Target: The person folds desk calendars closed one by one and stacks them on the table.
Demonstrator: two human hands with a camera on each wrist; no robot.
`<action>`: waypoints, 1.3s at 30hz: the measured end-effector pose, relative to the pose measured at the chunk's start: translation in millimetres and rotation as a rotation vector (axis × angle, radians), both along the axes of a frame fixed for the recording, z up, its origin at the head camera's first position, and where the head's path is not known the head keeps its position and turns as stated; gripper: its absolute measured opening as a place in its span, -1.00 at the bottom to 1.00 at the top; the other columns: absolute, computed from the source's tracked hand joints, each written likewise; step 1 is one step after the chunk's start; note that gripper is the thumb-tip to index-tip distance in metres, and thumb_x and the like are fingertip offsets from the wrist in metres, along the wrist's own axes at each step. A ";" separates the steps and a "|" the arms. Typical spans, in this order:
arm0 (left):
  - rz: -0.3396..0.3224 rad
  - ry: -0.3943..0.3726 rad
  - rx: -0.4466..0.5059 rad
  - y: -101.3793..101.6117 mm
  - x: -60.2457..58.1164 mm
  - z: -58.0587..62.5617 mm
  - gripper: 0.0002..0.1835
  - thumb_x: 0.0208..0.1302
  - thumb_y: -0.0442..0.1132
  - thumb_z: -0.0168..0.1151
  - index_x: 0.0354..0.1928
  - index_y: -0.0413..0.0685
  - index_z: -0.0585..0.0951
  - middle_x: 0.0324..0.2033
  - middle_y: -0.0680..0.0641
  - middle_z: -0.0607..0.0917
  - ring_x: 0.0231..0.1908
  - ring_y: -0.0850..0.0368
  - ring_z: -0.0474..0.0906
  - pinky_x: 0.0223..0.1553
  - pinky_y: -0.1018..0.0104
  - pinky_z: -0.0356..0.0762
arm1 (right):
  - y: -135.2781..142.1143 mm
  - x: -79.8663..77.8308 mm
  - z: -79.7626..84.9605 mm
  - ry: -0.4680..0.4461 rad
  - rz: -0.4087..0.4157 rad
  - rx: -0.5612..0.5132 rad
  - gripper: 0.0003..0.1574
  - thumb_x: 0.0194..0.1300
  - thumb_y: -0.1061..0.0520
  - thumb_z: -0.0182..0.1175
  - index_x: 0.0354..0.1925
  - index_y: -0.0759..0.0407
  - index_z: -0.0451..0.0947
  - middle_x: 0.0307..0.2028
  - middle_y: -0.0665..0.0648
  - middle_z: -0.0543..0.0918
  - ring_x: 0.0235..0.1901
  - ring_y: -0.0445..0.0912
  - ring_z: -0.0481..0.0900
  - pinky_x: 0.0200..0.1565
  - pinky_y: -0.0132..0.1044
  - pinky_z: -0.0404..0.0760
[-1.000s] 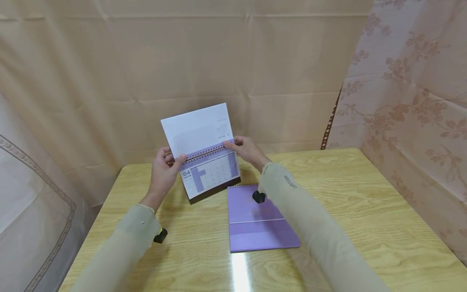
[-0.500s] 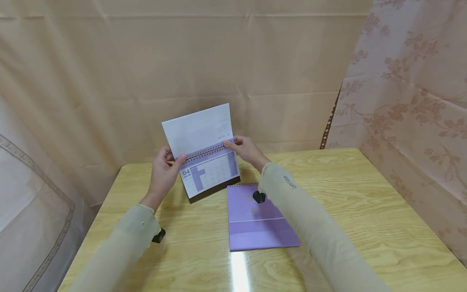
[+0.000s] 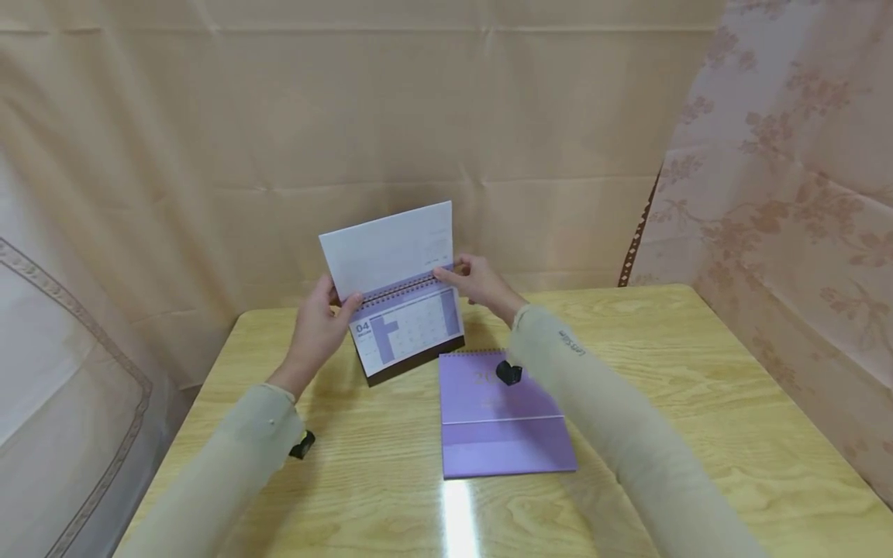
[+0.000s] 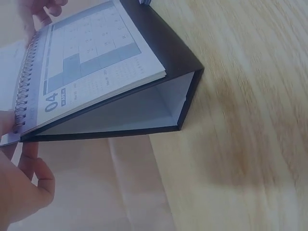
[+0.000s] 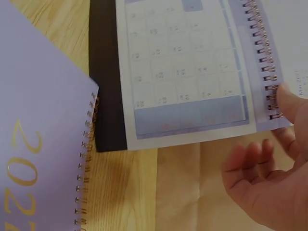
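Note:
A spiral-bound desk calendar (image 3: pixel 412 329) with a dark base stands tilted at the back of the table, its page marked 04 facing me. Turned-over white pages (image 3: pixel 387 248) rise above its rings. My left hand (image 3: pixel 317 325) pinches its left end at the binding, thumb in front and fingers behind. At the right end my right hand (image 3: pixel 484 285) pinches the binding; the right wrist view shows the thumb on the rings and the other fingers loosely bent below. The left wrist view shows the hollow triangular stand (image 4: pixel 139 108) from the side.
A purple spiral calendar (image 3: pixel 498 446) with gold numerals lies nearer me on the wooden table (image 3: pixel 698 387), just under my right forearm. Behind the table hangs a beige curtain (image 3: pixel 558 116). A flowered cloth (image 3: pixel 802 194) hangs at the right, and a white one (image 3: pixel 63 372) at the left.
The turned-over pages have dropped slightly and shifted right. Both hands keep their hold at the binding, and the head view has shifted slightly.

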State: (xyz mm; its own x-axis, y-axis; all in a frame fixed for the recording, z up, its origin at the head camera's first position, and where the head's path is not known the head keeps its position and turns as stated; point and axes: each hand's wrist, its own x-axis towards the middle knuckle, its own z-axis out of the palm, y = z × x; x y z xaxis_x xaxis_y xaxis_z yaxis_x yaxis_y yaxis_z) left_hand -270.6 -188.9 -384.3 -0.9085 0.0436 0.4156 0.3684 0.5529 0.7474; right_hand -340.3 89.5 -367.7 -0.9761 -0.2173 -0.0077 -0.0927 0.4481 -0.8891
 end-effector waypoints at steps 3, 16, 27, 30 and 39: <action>0.001 0.014 -0.068 0.5 1.8 3.1 -0.64 0.49 -0.23 0.21 0.19 -0.26 0.44 -0.10 -0.24 0.67 -0.21 -0.07 0.59 -0.38 0.21 0.49 | 1.6 1.3 3.1 -0.087 0.017 -0.057 -0.56 0.46 -0.13 0.25 0.01 0.19 0.50 -0.13 0.16 0.54 -0.23 0.03 0.49 -0.06 0.11 0.63; -0.050 -0.058 -0.159 -4.6 6.7 12.2 -0.58 0.60 -0.07 0.01 0.31 -0.15 0.42 -0.05 -0.23 0.68 -0.08 -0.11 0.59 -0.10 -0.04 0.53 | 11.8 9.6 18.1 -0.317 0.073 -0.322 -0.46 0.60 -0.01 0.03 0.36 0.23 0.27 -0.02 0.23 0.48 -0.18 0.09 0.56 0.20 0.16 0.51; -0.102 -0.133 -0.124 -9.2 19.3 22.9 -0.50 0.64 0.12 -0.23 0.13 -0.13 0.50 -0.03 -0.24 0.62 -0.05 -0.15 0.52 -0.03 -0.06 0.45 | 27.7 5.1 14.6 -0.338 0.113 -0.362 -0.39 0.67 -0.12 -0.21 0.38 0.29 0.23 0.10 0.28 0.45 0.15 0.25 0.51 0.17 0.09 0.54; -0.119 -0.145 -0.111 -13.0 20.8 23.6 -0.49 0.64 0.13 -0.24 0.12 -0.13 0.50 0.01 -0.23 0.61 -0.03 -0.17 0.54 0.00 -0.07 0.48 | 29.3 4.4 15.4 -0.345 0.125 -0.358 -0.36 0.67 -0.15 -0.23 0.37 0.30 0.25 0.15 0.31 0.44 0.20 0.28 0.48 0.17 0.09 0.53; -0.152 -0.235 -0.063 -20.1 33.0 24.9 -0.34 0.63 0.19 -0.32 0.39 -0.18 0.39 0.29 -0.31 0.47 0.14 -0.29 0.49 0.15 -0.26 0.41 | 36.5 8.3 18.1 -0.350 0.165 -0.275 -0.31 0.64 -0.22 -0.17 0.41 0.24 0.24 0.25 0.34 0.44 0.24 0.34 0.43 0.28 0.25 0.38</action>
